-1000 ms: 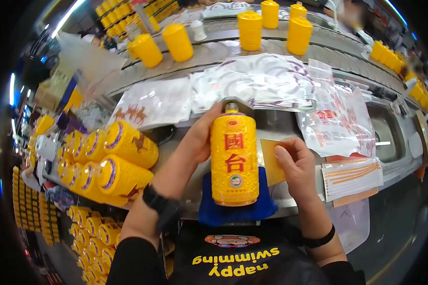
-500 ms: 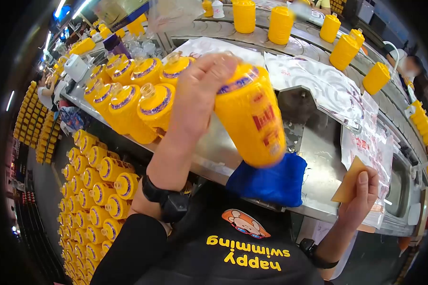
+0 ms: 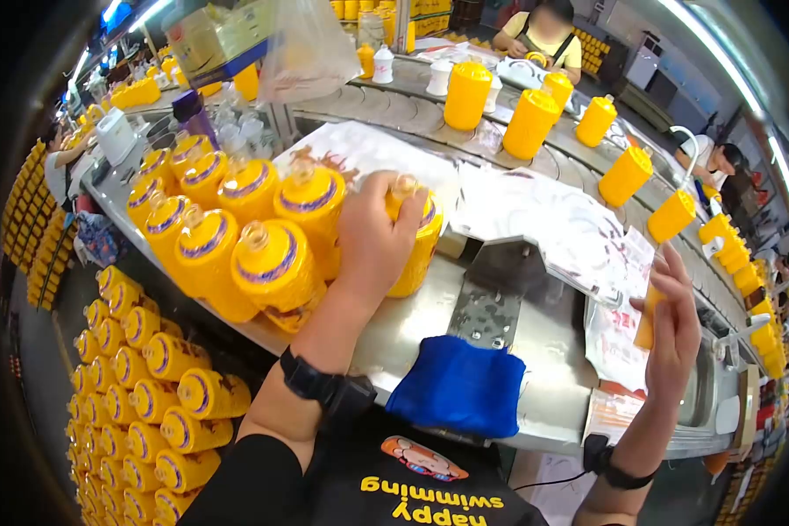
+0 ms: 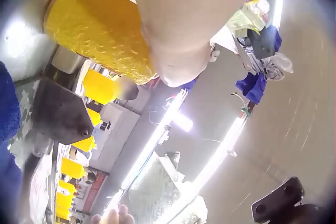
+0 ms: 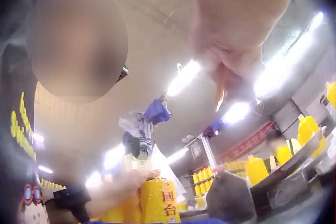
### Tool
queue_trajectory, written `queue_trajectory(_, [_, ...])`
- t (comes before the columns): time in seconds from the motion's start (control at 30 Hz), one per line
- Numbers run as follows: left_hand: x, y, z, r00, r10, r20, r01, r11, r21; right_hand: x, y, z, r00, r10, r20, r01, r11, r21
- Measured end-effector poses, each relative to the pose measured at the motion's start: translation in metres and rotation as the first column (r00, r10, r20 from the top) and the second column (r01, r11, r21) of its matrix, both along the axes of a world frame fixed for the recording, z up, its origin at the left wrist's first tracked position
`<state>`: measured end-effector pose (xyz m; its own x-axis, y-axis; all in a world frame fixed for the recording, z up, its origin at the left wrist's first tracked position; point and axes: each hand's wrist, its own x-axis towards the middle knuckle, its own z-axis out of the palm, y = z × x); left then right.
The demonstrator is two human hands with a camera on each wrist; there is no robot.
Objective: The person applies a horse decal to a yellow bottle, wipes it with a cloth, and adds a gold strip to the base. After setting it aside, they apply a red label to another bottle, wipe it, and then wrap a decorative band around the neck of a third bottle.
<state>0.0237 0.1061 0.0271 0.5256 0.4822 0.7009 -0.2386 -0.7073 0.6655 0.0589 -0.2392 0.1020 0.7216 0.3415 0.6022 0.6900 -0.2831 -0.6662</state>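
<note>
My left hand (image 3: 373,232) grips a yellow bottle (image 3: 419,254) by its neck and shoulder. That bottle stands upright on the steel counter, at the right end of a group of similar yellow bottles (image 3: 276,263). Red characters show on its front (image 5: 160,200) in the right wrist view. Over the counter's right side, my right hand (image 3: 671,329) pinches a thin flat tan piece (image 3: 646,323) between thumb and fingers. A folded blue cloth (image 3: 456,386) lies at the counter's front edge, between the two hands.
Printed plastic sheets (image 3: 535,223) lie behind the cloth, near a dark metal bracket (image 3: 508,267). A conveyor (image 3: 552,167) carrying yellow bottles curves behind the counter. Many more bottles (image 3: 149,394) are stacked at lower left. A sink (image 3: 700,377) is at the right.
My left hand has carried the bottle from above the blue cloth leftward and down to the grouped bottles. My right hand has moved away to the right, keeping the tan piece. The head view has turned.
</note>
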Motion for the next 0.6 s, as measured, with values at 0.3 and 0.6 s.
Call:
queue_trajectory(0.3, [-0.031,-0.001,0.020,0.994,-0.075,0.076,0.049,0.952,0.302,0.242,0.102,0.042,0.965,0.112,0.239,0.039,0.835,-0.548])
queue_trajectory(0.6, [-0.075,0.017,-0.004,0.956,-0.255,-0.145,0.293,0.833,0.468,0.426,0.217,-0.008,0.932,-0.029,0.362,0.288,0.668,-0.686])
